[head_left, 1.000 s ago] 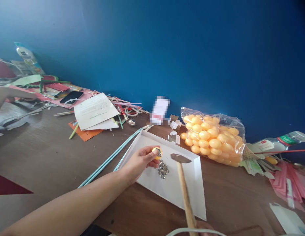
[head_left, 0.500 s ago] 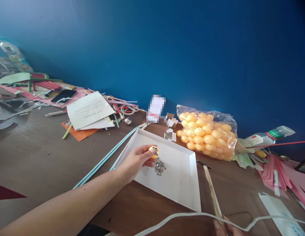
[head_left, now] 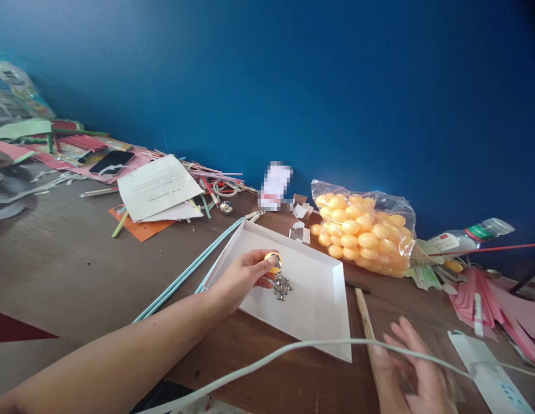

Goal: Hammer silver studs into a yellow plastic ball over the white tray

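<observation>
My left hand [head_left: 252,275] reaches over a white box lid [head_left: 319,299] and pinches a small orange ball [head_left: 274,256] with something shiny and metallic showing at its near side. Just below those fingers, a cluster of small silvery metal balls [head_left: 282,286] lies in the lid. My right hand [head_left: 412,368], at the lower right, has its fingers apart and holds nothing. Beside it lies a hammer [head_left: 366,319] with a pale wooden handle, partly covered by that hand. A white cable [head_left: 259,368] runs across in front of the right hand.
Behind the lid stands a clear bag of orange balls [head_left: 366,230]. A plastic bottle [head_left: 470,237] and pink paper strips [head_left: 478,299] lie to the right, near a white power strip [head_left: 487,368]. Light-blue cords [head_left: 194,264] and a paper sheet [head_left: 161,187] are on the left.
My right hand has let go of the hammer handle and come up into view with its fingers spread. The left hand still pinches the orange ball. The view has shifted slightly.
</observation>
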### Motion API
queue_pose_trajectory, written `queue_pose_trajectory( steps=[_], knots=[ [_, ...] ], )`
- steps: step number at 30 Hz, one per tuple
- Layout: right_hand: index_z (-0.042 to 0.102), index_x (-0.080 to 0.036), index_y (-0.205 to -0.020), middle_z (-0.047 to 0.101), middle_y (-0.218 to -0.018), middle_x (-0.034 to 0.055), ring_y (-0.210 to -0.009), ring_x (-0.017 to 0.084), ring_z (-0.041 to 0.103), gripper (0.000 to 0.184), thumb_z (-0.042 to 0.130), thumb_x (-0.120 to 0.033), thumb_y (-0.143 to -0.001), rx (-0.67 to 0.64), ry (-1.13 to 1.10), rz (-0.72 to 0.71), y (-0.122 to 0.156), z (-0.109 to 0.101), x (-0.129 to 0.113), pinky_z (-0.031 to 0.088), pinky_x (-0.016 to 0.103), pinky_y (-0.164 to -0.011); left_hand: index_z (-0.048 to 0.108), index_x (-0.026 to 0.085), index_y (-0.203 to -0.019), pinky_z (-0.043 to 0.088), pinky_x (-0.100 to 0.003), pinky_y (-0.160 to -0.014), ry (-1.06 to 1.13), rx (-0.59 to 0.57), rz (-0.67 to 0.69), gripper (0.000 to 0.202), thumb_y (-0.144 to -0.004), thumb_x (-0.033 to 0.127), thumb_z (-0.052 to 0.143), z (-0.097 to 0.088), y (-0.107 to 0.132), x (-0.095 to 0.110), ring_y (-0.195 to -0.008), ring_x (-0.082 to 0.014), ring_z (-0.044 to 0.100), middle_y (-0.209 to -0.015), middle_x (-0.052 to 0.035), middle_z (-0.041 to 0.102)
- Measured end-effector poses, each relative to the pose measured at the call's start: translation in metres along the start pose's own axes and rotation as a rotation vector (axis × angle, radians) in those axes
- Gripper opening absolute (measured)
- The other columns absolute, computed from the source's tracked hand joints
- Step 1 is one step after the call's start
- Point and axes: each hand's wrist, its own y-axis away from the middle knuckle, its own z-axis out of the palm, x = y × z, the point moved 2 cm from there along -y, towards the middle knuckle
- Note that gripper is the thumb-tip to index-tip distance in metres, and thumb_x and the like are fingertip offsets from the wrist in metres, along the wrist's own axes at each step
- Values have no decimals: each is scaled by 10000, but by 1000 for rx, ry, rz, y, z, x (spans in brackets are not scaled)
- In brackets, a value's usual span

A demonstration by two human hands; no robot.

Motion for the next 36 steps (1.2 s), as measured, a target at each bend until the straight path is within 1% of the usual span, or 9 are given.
queue_pose_trajectory(
  steps=[1, 4, 6, 8, 13, 16, 28, 32, 36],
  knots=[
    [429, -218, -1401, 620, -1226, 143, -855, 253, 684, 583, 501, -483, -886, -22, -92, -21, -7, 5, -13, 534, 399, -794, 673, 136, -980, 480, -253, -654, -3, 3, 3, 404, -721, 439, 735, 0, 0, -1, -730, -124, 588, -884, -60, 628],
    [399, -294, -1406, 619, -1213, 91, -890, 217, 671, 503, 470, -404, -920, -313, -192, -128, -26, 34, -45, 537, 355, -761, 674, 142, -1006, 485, -251, -655, -20, -2, 19, 412, -730, 443, 727, -2, -2, -1, -745, -127, 588, -894, -62, 633],
    [403, -286, -1394, 612, -1202, 79, -949, 205, 651, 464, 440, -344, -936, -488, -219, -205, -35, 55, -62, 525, 342, -790, 673, 142, -1005, 487, -245, -647, -33, 3, 28, 406, -734, 440, 724, -3, -4, -1, -748, -125, 587, -913, -63, 633],
    [477, -269, -1321, 630, -1138, 69, -918, 207, 650, 397, 449, -319, -928, -572, -162, -269, -41, 71, -76, 510, 338, -769, 669, 136, -992, 488, -239, -637, -39, 17, 25, 395, -735, 431, 724, -3, -6, -2, -738, -119, 584, -916, -62, 630],
    [612, -266, -1009, 647, -970, 27, -794, 196, 642, 161, 501, -272, -894, -614, 20, -341, -49, 86, -105, 429, 291, -636, 663, 140, -976, 494, -238, -632, -26, 27, 21, 382, -730, 424, 730, -5, -9, -5, -728, -115, 587, -932, -60, 627],
    [620, -262, -876, 646, -902, 13, -763, 196, 635, 138, 484, -250, -896, -637, 69, -317, -51, 88, -110, 381, 285, -606, 666, 141, -979, 492, -235, -628, -24, 38, 20, 400, -719, 437, 738, -6, -10, -6, -717, -112, 585, -927, -61, 629],
    [562, -248, -881, 632, -939, 9, -799, 180, 613, 140, 461, -335, -922, -602, -270, -180, -53, 90, -97, 436, 304, -713, 655, 137, -985, 488, -228, -637, -43, 0, -3, 407, -738, 455, 714, -6, -11, -6, -730, -109, 576, -938, -58, 619],
    [604, -279, -986, 599, -1006, 5, -716, 160, 614, 132, 518, -308, -891, -690, -180, -250, -46, 94, -97, 434, 308, -670, 657, 142, -969, 477, -218, -628, -31, 1, -7, 393, -732, 449, 723, -6, -11, -7, -731, -105, 576, -931, -54, 616],
    [621, -274, -886, 602, -933, -2, -763, 181, 620, 121, 501, -255, -889, -694, -134, -275, -45, 95, -99, 428, 313, -679, 657, 144, -993, 472, -216, -629, -26, 3, -17, 412, -729, 452, 725, -7, -11, -8, -728, -103, 572, -925, -55, 618]
  ],
)
